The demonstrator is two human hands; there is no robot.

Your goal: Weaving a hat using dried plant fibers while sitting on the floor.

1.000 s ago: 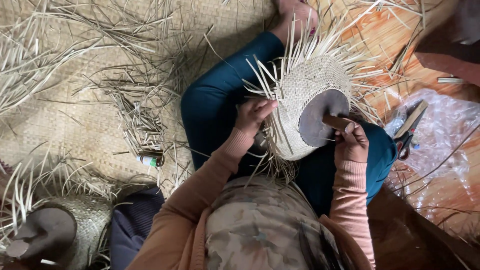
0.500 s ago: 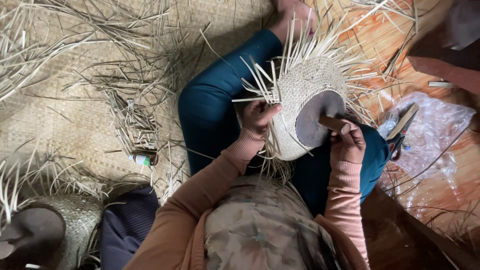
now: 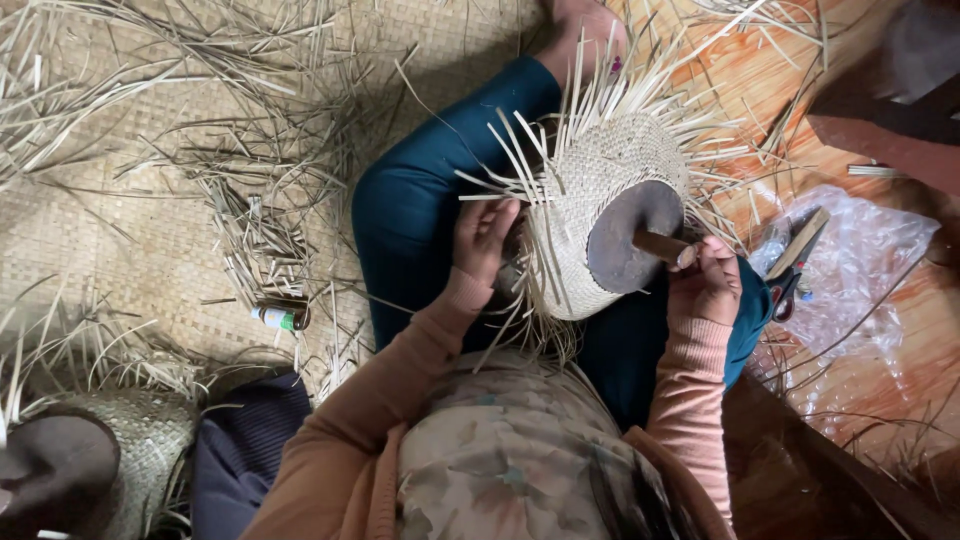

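A half-woven straw hat [image 3: 600, 190] sits over a dark wooden mould [image 3: 632, 236] on my lap, with loose strand ends sticking out all round. My left hand [image 3: 483, 240] presses against the hat's left side among the loose strands. My right hand [image 3: 708, 282] grips the short wooden handle [image 3: 660, 245] that sticks out of the mould's flat face. My legs in teal trousers [image 3: 420, 200] lie under the hat.
Cut straw strips [image 3: 250, 220] litter the woven mat [image 3: 120, 260]. A small bottle [image 3: 278, 317] lies on the mat. Another woven hat on a mould [image 3: 100, 450] stands at bottom left. A clear plastic bag [image 3: 860, 270] and scissors [image 3: 785, 290] lie at right.
The view has shifted slightly. My left hand has moved from the hat's edge onto its side among the strands. My right hand keeps its hold on the handle.
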